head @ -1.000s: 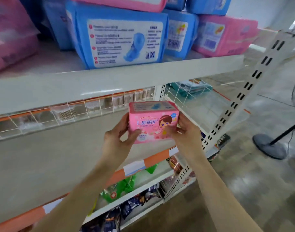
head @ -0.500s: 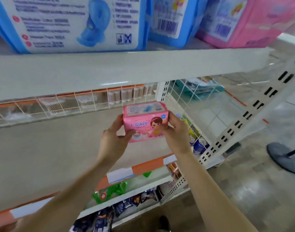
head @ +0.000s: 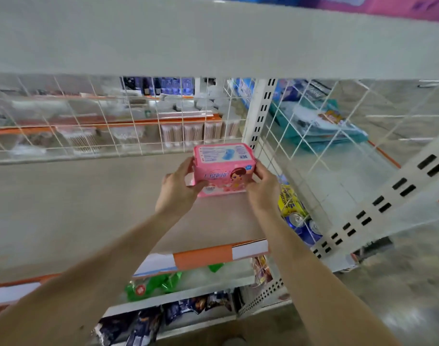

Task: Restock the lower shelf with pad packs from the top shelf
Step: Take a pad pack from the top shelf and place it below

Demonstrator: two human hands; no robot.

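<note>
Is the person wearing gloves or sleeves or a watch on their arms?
No. The left hand and right hand have no gloves, and I see no rings. The left forearm and right forearm are uncovered too: no sleeves in view, no watch or bracelet on either wrist.

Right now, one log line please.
pink pack | gripped by left hand and right hand | at lower shelf, right rear | not released
</note>
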